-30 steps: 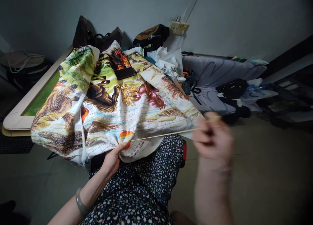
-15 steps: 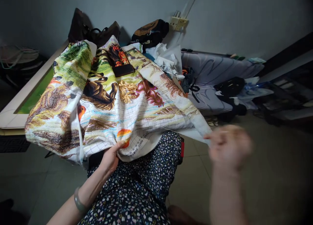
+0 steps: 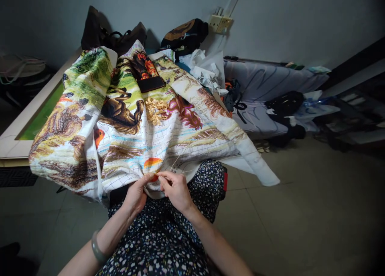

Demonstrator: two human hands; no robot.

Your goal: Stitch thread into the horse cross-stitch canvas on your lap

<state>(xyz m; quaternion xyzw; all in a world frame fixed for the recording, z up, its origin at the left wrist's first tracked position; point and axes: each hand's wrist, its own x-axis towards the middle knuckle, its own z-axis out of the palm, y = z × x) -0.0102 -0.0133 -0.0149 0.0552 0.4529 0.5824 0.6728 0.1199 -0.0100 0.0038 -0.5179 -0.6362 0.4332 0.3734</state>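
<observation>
A large cross-stitch cloth (image 3: 126,148) with printed grid lines and stitched horses is draped from the table over my lap. My left hand (image 3: 136,196) grips its near edge, thumb on top, beside an orange stitched patch (image 3: 152,162). Against that same spot, my right hand (image 3: 177,190) is closed in a pinch, its fingertips meeting the left thumb. Whatever is between them is too small to make out. A thin pale thread (image 3: 177,159) loops up from the cloth by the right hand. Skeins of yellow thread (image 3: 157,111) and a dark phone-like slab (image 3: 150,83) lie on the cloth.
The cloth partly covers a pale-framed table with a green top (image 3: 42,121). Behind stand a dark bag (image 3: 112,37) and a black-and-brown pouch (image 3: 185,35). Crumpled white plastic (image 3: 207,69) sits near a grey sofa (image 3: 255,77) holding black items. A socket (image 3: 220,24) is on the wall.
My right hand has come back from far right to the cloth beside my left hand. The cloth's right corner now hangs with no hand near it. My left hand keeps its grip.
</observation>
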